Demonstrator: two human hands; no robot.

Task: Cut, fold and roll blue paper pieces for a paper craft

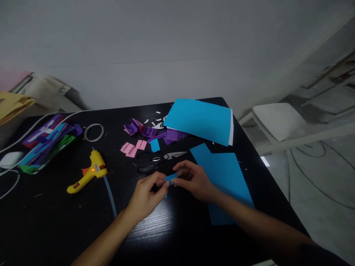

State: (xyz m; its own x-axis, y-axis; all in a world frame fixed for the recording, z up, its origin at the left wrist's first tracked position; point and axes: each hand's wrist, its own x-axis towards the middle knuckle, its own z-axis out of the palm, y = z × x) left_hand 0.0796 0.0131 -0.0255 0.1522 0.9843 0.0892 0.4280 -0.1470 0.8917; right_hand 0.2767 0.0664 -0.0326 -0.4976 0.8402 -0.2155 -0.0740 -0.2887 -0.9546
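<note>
A small blue paper piece (pixel 171 179) is pinched between my left hand (pixel 147 193) and my right hand (pixel 196 181), above the black table (pixel 155 240). Thumbs and fingertips of both hands press on its two ends. Just beyond my hands lie black-handled scissors (pixel 174 155) with the blades pointing right. Behind them are another small blue piece (pixel 155 145) and several pink folded pieces (pixel 131 149). A cut blue sheet (pixel 224 170) lies partly under my right forearm.
A yellow glue gun (pixel 94 168) with its cord stands left, near a tape ring (pixel 93 132) and a bundle of coloured strips (pixel 50 142). Blue and white sheets (pixel 201 119), purple folded strips (pixel 141 128) and white scraps lie at the back. A white stool (pixel 279 120) is right.
</note>
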